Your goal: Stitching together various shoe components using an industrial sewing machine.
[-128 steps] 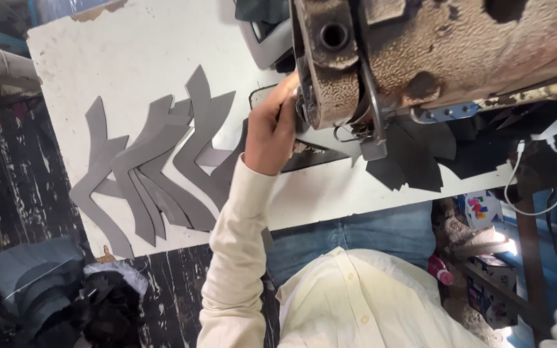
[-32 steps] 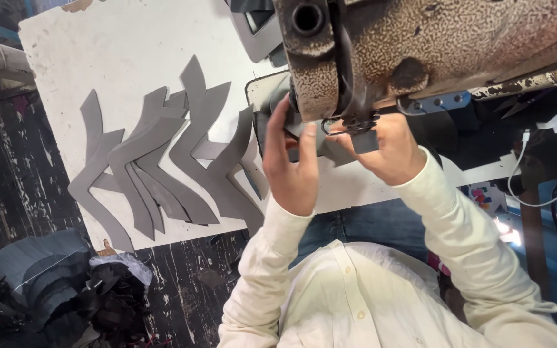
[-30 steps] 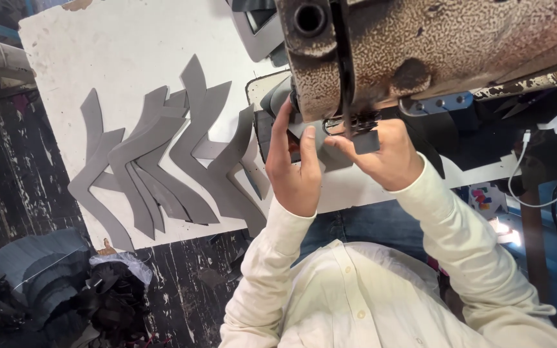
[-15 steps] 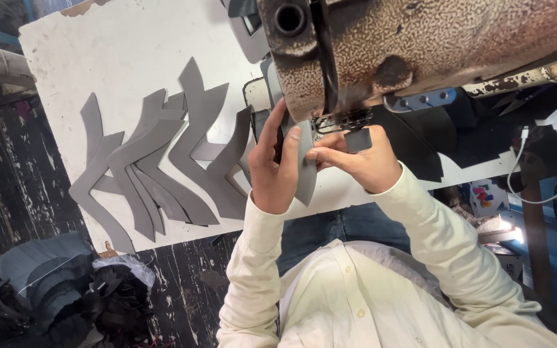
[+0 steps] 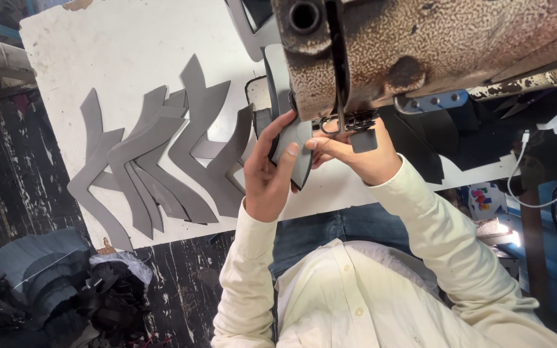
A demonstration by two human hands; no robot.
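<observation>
The left hand (image 5: 267, 183) is gripping a curved grey leather piece (image 5: 294, 151), its thumb pressing on the face of the piece and its fingers curling round the far edge. The right hand (image 5: 354, 154) is meeting it from the other side, its fingertips pinching together on the same piece just beside the left thumb. Both hands are holding the piece up off the counter (image 5: 130, 64), right under the head of an old sewing machine (image 5: 433, 45) whose speckled brown casing is filling the top of the view. The presser foot and needle bar (image 5: 343, 122) are hanging directly above the right hand's knuckles, and a small dark square part is showing just beyond them; whether the piece is touching the foot, I cannot tell.

Out to the far side of the left hand, a fan of grey boomerang-shaped leather cutouts (image 5: 156, 167) is lying flat on the white counter, overlapping one another, the nearest one sitting just beside the left hand's fingers. Beyond the right hand, darker cut pieces (image 5: 433, 145) are lying on the counter under the machine's arm. Below the left wrist, past the counter's edge, a heap of dark fabric scraps (image 5: 46, 296) is sitting on the floor. Well off beyond the right forearm, a white cable (image 5: 552, 161) is hanging from a plug. Both arms are wearing cream sleeves.
</observation>
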